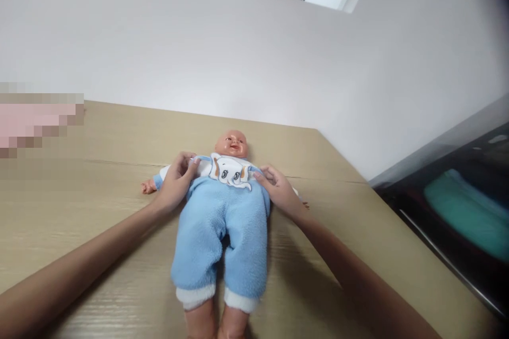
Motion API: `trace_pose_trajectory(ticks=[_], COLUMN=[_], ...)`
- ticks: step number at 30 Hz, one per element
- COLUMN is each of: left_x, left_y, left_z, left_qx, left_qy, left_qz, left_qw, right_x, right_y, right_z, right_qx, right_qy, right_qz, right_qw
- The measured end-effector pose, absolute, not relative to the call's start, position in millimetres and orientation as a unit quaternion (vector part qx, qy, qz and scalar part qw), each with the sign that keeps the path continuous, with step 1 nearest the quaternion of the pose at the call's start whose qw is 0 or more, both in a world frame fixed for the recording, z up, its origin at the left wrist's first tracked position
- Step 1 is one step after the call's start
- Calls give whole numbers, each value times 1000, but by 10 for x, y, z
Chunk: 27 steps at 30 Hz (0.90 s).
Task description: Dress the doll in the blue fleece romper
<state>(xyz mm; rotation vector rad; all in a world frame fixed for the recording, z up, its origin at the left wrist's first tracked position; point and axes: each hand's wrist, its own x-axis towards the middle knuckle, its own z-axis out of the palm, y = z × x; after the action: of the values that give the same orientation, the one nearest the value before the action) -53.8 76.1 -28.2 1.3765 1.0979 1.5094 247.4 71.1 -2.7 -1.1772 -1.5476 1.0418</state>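
A baby doll lies on its back on the wooden table, its head toward the wall. It wears fuzzy light-blue overalls with white cuffs and an elephant-face bib, over a white top. At one side of the chest, my left hand is closed on the overalls' upper edge, thumb against fingers. My right hand pinches the opposite edge by the blue trim. The doll's arms stretch out to both sides, partly hidden behind my hands. Its bare feet are cut off by the bottom of the view.
A plain pale wall rises behind the table, with an opening at the top. Beyond the table's right edge is a dark, shiny object with a green patch. A pinkish pixelated area at the left cannot be made out.
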Motion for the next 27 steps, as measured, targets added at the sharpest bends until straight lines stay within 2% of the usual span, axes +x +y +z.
trace_pose_trajectory(ticks=[4, 7, 10, 13, 16, 22, 27], left_x=[-486, -444, -412, -401, -403, -408, -402], left_y=[724, 706, 704, 693, 663, 605, 594], left_z=[-450, -469, -444, -426, -442, -523, -463], left_qx=[519, 503, 496, 500, 499, 504, 506], left_qy=[458, 453, 447, 441, 441, 425, 413], left_qz=[627, 647, 654, 657, 672, 684, 688], left_qw=[359, 353, 356, 351, 326, 311, 318], right_x=[2434, 2321, 2116, 1820, 1473, 870, 563], right_y=[664, 625, 718, 995, 1414, 2094, 2157], right_z=[-82, 75, 316, 521, 624, 515, 271], right_qx=[-517, -501, -458, -398, -364, -214, -134], right_qy=[-650, -693, -745, -814, -864, -909, -932], right_qz=[315, 212, 163, 166, 212, 355, 333], right_qw=[460, 474, 456, 389, 274, 46, 43])
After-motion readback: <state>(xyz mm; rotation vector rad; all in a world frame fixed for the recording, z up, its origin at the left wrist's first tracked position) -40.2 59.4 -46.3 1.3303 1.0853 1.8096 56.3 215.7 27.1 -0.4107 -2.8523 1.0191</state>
